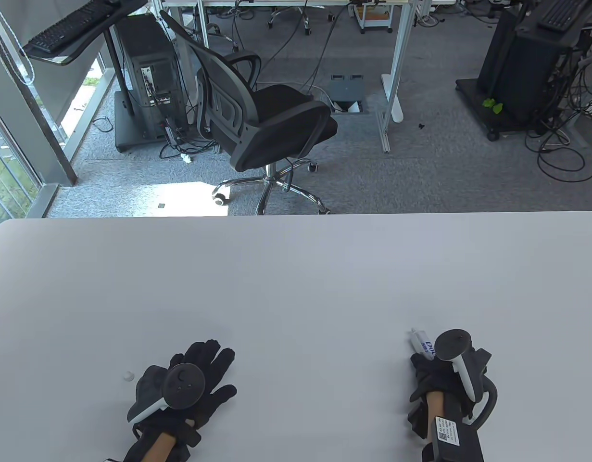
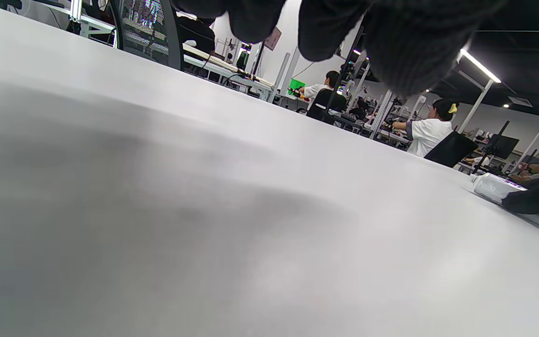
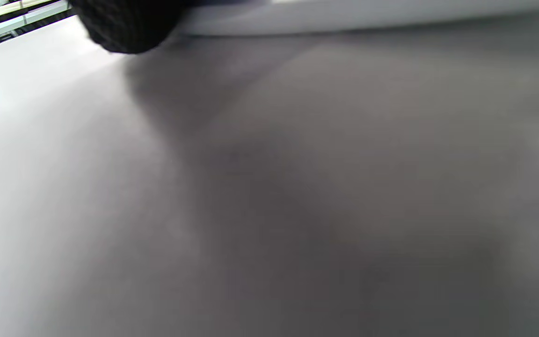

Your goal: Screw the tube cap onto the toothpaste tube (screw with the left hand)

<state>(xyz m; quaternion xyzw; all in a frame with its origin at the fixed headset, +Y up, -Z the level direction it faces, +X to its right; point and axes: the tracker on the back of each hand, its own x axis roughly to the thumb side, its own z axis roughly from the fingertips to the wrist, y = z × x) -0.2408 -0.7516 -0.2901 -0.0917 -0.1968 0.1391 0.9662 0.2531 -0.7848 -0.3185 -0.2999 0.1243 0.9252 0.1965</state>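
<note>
A small white tube cap [image 1: 128, 376] lies on the white table [image 1: 296, 279], just left of my left hand [image 1: 199, 375]. My left hand lies flat with its fingers spread and holds nothing. A white toothpaste tube [image 1: 421, 344] with blue print lies on the table at the right, its nozzle end pointing away and left. My right hand [image 1: 433, 373] is over its rear part and grips it; the fingers are hidden under the tracker. The tube also shows in the left wrist view [image 2: 494, 186], lying flat. In the right wrist view its white body [image 3: 367, 16] crosses the top edge.
The table's far edge [image 1: 296, 214] runs across the middle of the table view. A black office chair [image 1: 262, 120] stands on the floor beyond it. Both hands are near the table's front edge.
</note>
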